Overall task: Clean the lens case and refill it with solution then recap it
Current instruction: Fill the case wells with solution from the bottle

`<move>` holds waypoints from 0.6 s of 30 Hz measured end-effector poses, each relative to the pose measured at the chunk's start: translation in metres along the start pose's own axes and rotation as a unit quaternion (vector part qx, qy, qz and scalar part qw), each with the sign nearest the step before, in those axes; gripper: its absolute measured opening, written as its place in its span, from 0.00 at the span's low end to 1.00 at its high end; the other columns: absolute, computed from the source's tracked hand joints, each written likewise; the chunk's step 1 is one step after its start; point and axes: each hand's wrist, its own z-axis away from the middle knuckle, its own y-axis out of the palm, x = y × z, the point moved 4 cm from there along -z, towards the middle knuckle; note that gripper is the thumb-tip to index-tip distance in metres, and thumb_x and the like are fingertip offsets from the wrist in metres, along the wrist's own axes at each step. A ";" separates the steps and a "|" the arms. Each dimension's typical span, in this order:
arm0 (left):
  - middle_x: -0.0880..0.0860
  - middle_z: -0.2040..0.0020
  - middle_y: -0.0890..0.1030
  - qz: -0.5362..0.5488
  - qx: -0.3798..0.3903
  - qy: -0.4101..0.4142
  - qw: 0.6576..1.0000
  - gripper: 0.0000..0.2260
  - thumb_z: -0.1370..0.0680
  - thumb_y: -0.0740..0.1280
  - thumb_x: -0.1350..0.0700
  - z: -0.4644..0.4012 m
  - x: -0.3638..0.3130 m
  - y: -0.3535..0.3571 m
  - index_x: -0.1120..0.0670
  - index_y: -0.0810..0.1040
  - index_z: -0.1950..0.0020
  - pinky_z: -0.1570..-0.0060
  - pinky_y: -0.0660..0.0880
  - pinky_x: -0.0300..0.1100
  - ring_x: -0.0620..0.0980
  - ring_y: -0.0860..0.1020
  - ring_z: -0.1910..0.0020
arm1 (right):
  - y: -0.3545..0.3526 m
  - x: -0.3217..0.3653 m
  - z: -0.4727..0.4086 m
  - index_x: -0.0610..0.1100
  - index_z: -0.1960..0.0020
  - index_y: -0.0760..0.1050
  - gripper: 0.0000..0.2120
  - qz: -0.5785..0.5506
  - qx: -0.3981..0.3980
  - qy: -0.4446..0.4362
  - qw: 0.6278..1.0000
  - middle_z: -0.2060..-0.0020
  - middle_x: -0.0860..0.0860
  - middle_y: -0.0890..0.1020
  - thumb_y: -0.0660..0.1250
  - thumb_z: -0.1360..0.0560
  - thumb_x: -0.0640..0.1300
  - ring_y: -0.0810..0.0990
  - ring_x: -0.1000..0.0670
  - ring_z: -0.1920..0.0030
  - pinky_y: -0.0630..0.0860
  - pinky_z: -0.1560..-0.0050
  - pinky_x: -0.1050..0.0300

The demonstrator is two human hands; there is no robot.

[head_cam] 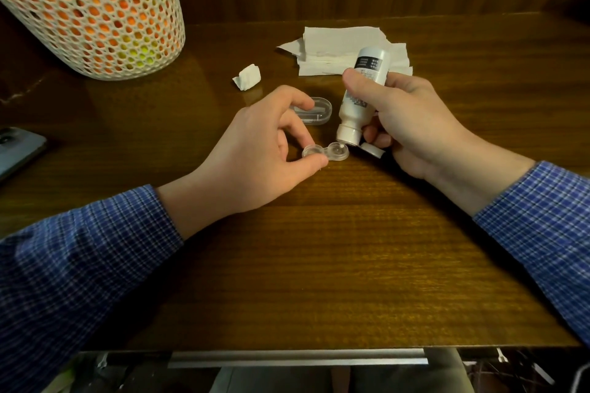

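Observation:
A clear two-well lens case [335,153] lies on the wooden table [319,249]. My left hand [261,153] pinches its left well between thumb and fingers. My right hand [415,124] grips a white solution bottle [360,96], tipped upside down with its nozzle just over the case's right well. A white bottle cap [373,149] is tucked under the lower fingers of my right hand. The case's clear lid piece [314,111] lies on the table behind my left hand.
Folded white tissues [335,48] lie at the back of the table, with a crumpled tissue wad [247,76] to their left. A white mesh basket [92,9] holding orange and yellow things stands back left. A dark phone [16,150] lies at the left edge.

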 end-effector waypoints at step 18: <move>0.43 0.55 0.85 0.000 0.000 -0.009 1.000 0.28 0.26 0.78 0.51 0.000 0.000 0.000 0.54 0.73 0.29 0.70 0.73 0.30 0.49 0.80 0.71 | -0.002 0.001 0.003 0.47 0.49 0.79 0.12 -0.002 -0.008 0.004 1.000 0.65 0.52 0.82 0.72 0.22 0.56 0.74 0.58 0.77 0.66 0.79 0.66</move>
